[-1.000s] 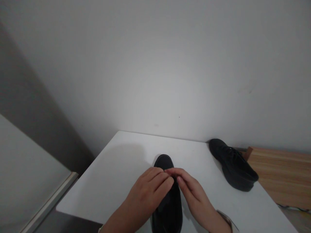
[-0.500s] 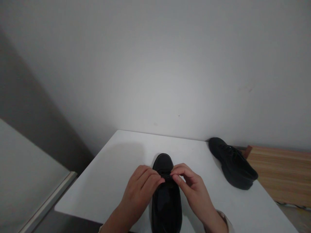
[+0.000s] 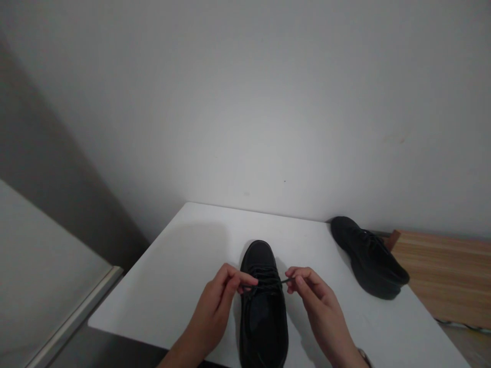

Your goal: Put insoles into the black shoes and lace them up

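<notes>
A black lace-up shoe (image 3: 263,312) stands on a white table (image 3: 184,266), toe pointing away from me. My left hand (image 3: 218,306) is at the shoe's left side, thumb and fingers pinched on one end of the black lace (image 3: 268,282). My right hand (image 3: 318,306) is at the shoe's right side, pinched on the other end of the lace. The lace runs taut across the top of the shoe between the two hands.
A second black shoe (image 3: 368,258) lies at the table's far right corner, against the pale wall. A wooden surface (image 3: 445,276) adjoins the table on the right. A grey panel with a light edge (image 3: 57,286) lies lower left.
My hands were together over the middle of the shoe. They have drawn apart to either side, each pulling an end of the lace outward.
</notes>
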`<action>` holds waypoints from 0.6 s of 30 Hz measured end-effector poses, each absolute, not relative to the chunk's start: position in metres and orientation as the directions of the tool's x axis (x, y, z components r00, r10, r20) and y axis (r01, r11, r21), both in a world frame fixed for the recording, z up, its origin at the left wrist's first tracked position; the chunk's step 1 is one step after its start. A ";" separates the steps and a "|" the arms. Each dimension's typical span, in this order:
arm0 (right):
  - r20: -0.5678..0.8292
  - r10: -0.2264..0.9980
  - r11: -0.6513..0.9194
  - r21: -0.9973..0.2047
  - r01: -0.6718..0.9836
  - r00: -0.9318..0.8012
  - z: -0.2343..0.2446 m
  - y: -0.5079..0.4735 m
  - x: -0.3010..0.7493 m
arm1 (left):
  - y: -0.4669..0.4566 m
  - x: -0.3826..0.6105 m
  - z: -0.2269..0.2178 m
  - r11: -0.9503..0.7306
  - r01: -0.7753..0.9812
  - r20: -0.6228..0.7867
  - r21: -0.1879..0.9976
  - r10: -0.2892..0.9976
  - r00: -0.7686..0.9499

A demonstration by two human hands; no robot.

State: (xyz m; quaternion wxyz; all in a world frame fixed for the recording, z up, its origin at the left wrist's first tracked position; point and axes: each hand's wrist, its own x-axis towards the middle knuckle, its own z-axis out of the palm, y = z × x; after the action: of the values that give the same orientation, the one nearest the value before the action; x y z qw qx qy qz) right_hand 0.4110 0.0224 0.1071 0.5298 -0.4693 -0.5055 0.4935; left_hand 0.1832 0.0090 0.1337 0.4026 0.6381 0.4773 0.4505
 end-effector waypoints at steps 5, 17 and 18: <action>0.116 0.986 0.102 -0.988 -0.114 -0.121 0.124 0.022 0.396 | 0.023 0.212 0.142 -0.092 -0.011 0.092 0.996 0.976 0.199; 0.316 0.933 0.318 -0.948 -0.015 -0.170 0.132 0.023 0.392 | 0.027 0.215 0.153 0.090 -0.179 -0.026 0.980 0.944 0.329; 0.316 0.933 0.319 -0.948 -0.010 -0.172 0.131 0.023 0.391 | 0.028 0.216 0.153 0.090 -0.174 -0.032 0.981 0.951 0.309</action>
State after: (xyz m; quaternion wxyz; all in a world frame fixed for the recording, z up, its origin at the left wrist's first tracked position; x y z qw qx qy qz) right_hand 0.3914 0.0233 0.1310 0.5248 -0.3723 -0.6197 0.4493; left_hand 0.2156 0.0277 0.1526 0.6309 0.5065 0.3833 0.4456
